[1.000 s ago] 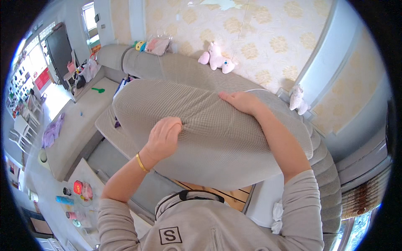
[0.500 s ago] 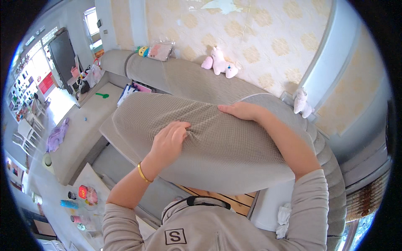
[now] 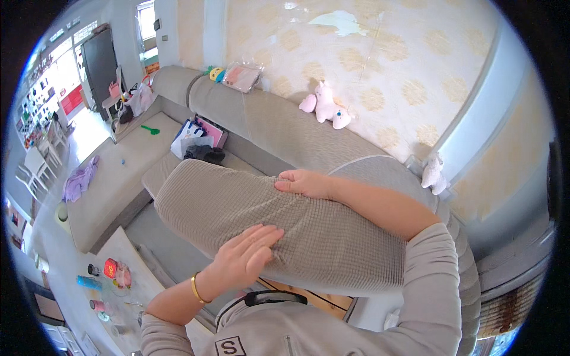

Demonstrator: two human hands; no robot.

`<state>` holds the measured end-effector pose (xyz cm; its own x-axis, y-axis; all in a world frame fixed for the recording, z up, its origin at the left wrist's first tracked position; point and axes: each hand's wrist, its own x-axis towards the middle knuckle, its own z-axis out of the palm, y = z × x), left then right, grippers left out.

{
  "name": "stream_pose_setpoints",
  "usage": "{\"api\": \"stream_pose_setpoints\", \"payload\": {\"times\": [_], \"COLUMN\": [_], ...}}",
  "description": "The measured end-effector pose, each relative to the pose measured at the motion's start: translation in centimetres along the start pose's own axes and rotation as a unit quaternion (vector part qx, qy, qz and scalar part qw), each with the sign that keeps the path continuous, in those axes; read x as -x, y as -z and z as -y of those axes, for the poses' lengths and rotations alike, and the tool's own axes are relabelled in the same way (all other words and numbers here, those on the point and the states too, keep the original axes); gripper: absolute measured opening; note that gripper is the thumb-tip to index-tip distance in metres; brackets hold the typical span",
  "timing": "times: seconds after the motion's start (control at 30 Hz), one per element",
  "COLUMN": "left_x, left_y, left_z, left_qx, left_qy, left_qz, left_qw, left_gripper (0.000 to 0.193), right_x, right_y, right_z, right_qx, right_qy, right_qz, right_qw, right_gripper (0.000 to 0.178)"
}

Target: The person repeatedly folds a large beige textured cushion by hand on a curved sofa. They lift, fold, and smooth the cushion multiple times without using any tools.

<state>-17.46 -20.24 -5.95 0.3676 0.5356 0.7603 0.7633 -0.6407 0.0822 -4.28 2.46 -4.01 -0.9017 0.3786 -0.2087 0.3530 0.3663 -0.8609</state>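
A grey-beige sofa cushion (image 3: 214,196) in a waffle-textured stretch cover lies across the middle, in front of my body. My left hand (image 3: 244,256), a gold bangle on its wrist, rests on the near part of its top with the fingers stretched out and holding nothing. At the far long edge my right hand (image 3: 306,183) grips the cushion, thumb on the top; its other fingers are partly hidden. Creases run across the cover between the two hands.
The L-shaped sofa (image 3: 255,124) runs behind and to the left, with a pink plush toy (image 3: 326,107) along its back. Bags and a dark cloth (image 3: 203,154) lie on the seat beyond the cushion. At lower left a table (image 3: 139,270) bears a blue bottle (image 3: 89,282) and jars.
The cushion's far edge has come lower and nearer, uncovering the dark cloth behind it. My right hand moved left along that edge; my left hand went from pinching the cover to lying flat.
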Motion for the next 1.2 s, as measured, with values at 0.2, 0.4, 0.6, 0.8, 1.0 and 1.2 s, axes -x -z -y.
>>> {"api": "stream_pose_setpoints", "payload": {"times": [0.2,0.4,0.6,0.8,1.0,1.2], "left_x": [-1.0,1.0,3.8,3.5,2.5,2.3], "left_y": [0.2,0.9,2.9,2.3,1.2,1.2], "left_z": [0.3,1.4,3.1,3.0,3.6,4.4], "left_qx": [-0.053,-0.074,-0.133,-0.128,-0.140,-0.097], "left_qy": [0.045,-0.016,0.035,0.069,0.072,0.050], "left_qz": [0.032,0.015,-0.059,-0.088,-0.105,-0.105], "left_qw": [0.997,0.997,0.989,0.985,0.982,0.988], "left_gripper": [0.015,0.024,0.039,0.043,0.042,0.039], "right_x": [-3.3,-3.0,-3.6,-6.5,-9.1,-15.0], "right_y": [1.5,-1.4,-2.8,-2.4,-3.3,-2.2], "right_z": [-4.3,-5.7,-4.7,-3.2,6.9,-4.4], "right_qx": [0.143,0.035,-0.079,-0.016,-0.103,0.078], "right_qy": [-0.074,-0.064,-0.174,-0.071,-0.147,-0.009], "right_qz": [-0.075,0.037,0.091,0.045,0.039,0.075], "right_qw": [0.984,0.997,0.977,0.996,0.983,0.994], "right_gripper": [0.040,0.035,0.038,0.047,0.052,0.044]}}
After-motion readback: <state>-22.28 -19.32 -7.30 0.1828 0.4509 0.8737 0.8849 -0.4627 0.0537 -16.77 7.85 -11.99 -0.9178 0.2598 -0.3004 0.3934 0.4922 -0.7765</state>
